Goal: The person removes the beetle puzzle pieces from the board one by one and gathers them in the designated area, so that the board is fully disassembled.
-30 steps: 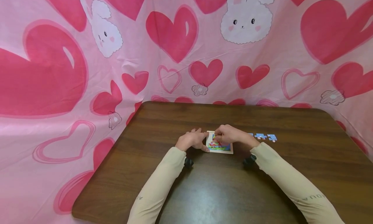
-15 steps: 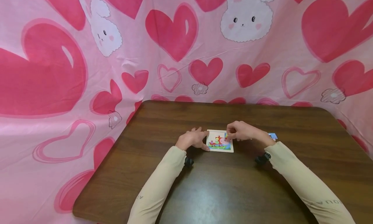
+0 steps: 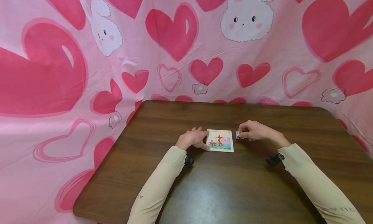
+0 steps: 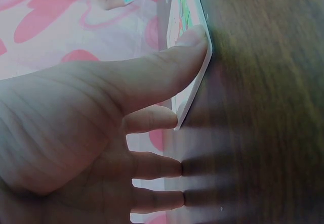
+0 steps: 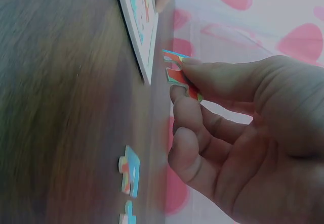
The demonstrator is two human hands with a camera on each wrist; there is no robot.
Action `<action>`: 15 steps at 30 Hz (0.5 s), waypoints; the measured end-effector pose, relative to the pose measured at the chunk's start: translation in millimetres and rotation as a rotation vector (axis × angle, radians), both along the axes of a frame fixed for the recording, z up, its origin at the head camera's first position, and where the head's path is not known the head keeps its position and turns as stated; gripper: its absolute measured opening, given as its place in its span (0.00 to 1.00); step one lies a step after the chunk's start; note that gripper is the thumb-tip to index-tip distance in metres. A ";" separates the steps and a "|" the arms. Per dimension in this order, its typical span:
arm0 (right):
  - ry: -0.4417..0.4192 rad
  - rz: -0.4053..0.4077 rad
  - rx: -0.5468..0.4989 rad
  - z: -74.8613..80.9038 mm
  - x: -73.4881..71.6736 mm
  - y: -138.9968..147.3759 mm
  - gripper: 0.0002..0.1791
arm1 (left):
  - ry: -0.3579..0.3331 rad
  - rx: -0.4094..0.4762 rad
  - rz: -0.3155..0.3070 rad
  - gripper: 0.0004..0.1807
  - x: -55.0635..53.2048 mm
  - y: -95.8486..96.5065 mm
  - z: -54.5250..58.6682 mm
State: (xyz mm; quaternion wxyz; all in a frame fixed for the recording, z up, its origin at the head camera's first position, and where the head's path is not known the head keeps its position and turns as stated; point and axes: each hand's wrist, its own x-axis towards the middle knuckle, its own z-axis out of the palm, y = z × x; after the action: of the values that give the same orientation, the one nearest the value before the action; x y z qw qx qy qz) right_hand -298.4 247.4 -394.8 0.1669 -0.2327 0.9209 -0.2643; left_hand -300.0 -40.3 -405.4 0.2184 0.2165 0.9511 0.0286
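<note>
Apparently, a small jigsaw is being put together, and the step in hand is the handling of one loose piece beside its tray. A person works at a brown wooden table point(image 3: 215, 185). The square, pale-rimmed tray point(image 3: 213, 135) lies flat just in front of the hands, its lower part filled with joined pieces point(image 3: 220, 145) in a colourful picture, its upper part bare. The right hand point(image 3: 254, 131) is just beyond the tray's right side. Its thumb and fingertips are clamped together on a single puzzle piece point(image 5: 176, 76), printed in red-orange, blue and yellow and held clear of the tabletop. Two more pieces point(image 5: 130, 172) show near that hand in the right wrist view; the lower one is cut off. The left hand point(image 3: 192, 140) grasps nothing: thumb and fingers are spread apart, the thumb on the tray's rim, the index fingertip touching a corner, other fingertips on the table. The next move likely calls for checking the held piece's orientation against the gaps while the tray is kept steady.
</note>
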 end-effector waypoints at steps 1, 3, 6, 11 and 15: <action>0.004 -0.001 -0.002 -0.1 0.1 1.9 0.07 | 0.000 -0.002 0.000 0.47 0.0 0.0 -0.1; 0.011 -0.003 -0.003 -0.7 0.1 5.9 0.07 | 0.001 -0.003 0.000 0.47 -0.1 -0.1 -0.3; 0.002 -0.019 -0.009 -2.4 -0.2 11.9 0.07 | 0.002 0.001 0.001 0.47 -0.4 0.1 -0.8; -0.021 -0.044 -0.033 -5.3 0.6 20.6 0.08 | 0.004 0.003 -0.002 0.48 -0.7 0.2 -1.0; -0.039 -0.039 -0.042 -6.5 2.3 25.9 0.10 | 0.005 0.006 -0.005 0.47 -0.4 -0.1 -1.0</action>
State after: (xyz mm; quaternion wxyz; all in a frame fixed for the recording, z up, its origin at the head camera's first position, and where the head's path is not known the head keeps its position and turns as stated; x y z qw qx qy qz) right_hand -296.1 273.3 -401.3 0.1748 -0.2130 0.9161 -0.2914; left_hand -300.4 -40.4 -406.4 0.2157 0.2194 0.9510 0.0303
